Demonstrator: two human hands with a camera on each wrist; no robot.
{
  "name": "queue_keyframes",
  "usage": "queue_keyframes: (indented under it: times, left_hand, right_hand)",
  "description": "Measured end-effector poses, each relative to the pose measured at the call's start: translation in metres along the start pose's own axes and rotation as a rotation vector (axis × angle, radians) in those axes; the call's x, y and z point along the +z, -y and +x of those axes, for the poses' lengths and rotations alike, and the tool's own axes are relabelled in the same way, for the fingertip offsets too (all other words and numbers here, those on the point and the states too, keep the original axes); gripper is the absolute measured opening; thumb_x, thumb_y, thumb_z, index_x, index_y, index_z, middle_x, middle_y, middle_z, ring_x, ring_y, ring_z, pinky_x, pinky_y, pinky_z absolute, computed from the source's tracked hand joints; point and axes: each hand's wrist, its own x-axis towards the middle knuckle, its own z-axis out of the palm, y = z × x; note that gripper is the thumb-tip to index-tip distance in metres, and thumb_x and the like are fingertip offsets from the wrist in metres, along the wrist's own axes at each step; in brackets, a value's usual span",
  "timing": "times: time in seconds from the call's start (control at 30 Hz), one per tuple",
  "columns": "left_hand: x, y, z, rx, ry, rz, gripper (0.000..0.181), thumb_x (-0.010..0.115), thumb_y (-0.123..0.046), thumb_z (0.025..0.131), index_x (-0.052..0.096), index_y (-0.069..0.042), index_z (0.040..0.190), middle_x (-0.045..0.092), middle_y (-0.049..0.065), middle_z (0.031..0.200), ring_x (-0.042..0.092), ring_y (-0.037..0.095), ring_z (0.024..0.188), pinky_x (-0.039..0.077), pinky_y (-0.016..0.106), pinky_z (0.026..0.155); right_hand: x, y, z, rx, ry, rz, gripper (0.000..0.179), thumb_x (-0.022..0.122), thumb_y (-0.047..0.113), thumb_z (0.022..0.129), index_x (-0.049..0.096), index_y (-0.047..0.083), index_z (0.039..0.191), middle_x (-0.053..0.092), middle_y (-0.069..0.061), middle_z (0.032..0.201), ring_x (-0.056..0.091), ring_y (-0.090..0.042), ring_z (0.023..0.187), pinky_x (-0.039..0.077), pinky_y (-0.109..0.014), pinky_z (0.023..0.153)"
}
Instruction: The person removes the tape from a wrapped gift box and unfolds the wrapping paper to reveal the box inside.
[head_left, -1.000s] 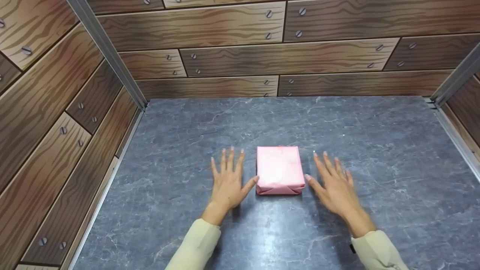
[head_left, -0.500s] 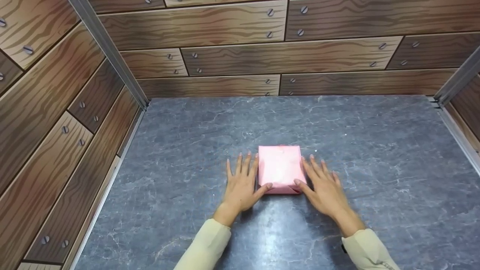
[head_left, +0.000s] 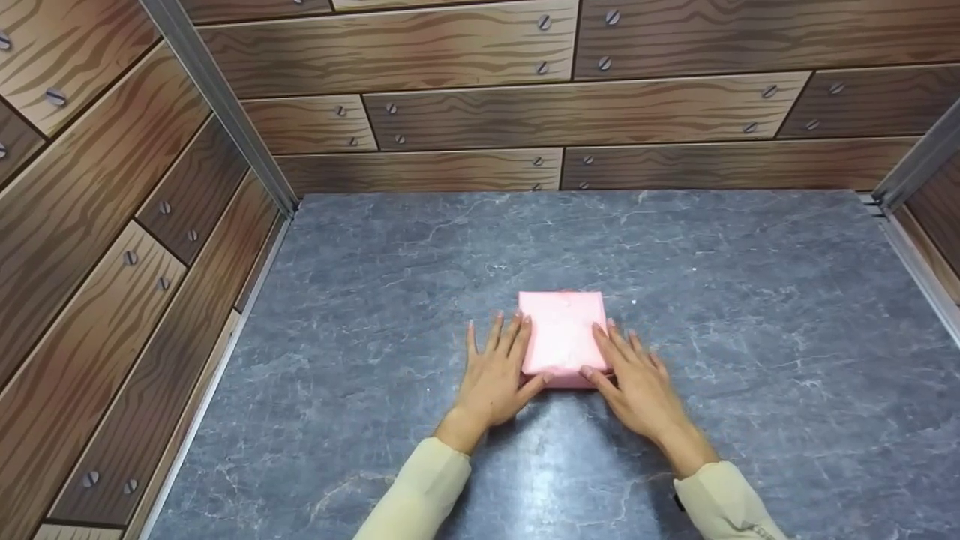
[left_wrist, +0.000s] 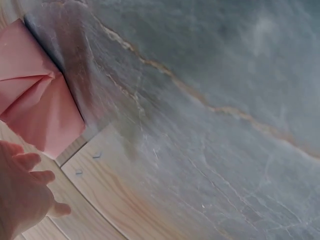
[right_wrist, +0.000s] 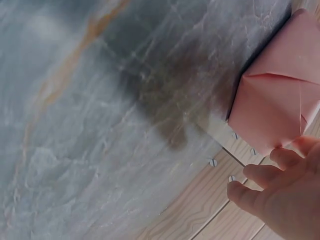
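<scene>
A small box wrapped in pink paper (head_left: 564, 336) lies flat on the grey marbled table. Along its left side is my left hand (head_left: 491, 381), fingers straight and slightly spread, thumb at the near left corner. My right hand (head_left: 639, 386) lies along the opposite side, its index fingertip over the right edge and its thumb at the near right corner. Folded paper shows on the pink box (left_wrist: 47, 95) in the left wrist view, above the left hand (left_wrist: 25, 195). In the right wrist view, the right hand's (right_wrist: 290, 192) fingertips are close under the pink box (right_wrist: 275, 102).
The grey marbled tabletop (head_left: 375, 262) spreads around the box. Wood-patterned panels stand at the back (head_left: 480, 112) and on the left (head_left: 97, 300), joined by a metal corner strip (head_left: 225, 112). Another metal strip (head_left: 922, 165) runs up at the right.
Both hands have come inward from either side of the pink box to its edges, with thumbs now at its near corners. The box stays in place on the table.
</scene>
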Motion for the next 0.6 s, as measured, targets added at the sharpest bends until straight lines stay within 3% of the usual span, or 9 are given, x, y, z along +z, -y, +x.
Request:
queue_keyframes:
  times: [0.6]
  left_hand:
    - [0.0060, 0.0006, 0.0003, 0.014, -0.002, -0.014, 0.079, 0.037, -0.063, 0.095, 0.024, -0.013, 0.154, 0.022, 0.003, 0.162, 0.022, 0.029, 0.149, 0.019, 0.062, 0.117]
  right_hand:
    - [0.0062, -0.0033, 0.0000, -0.034, -0.055, 0.038, 0.065, 0.054, 0.041, 0.097, 0.031, 0.016, 0.153, 0.030, -0.018, 0.157, 0.033, -0.047, 0.140, 0.028, -0.066, 0.110]
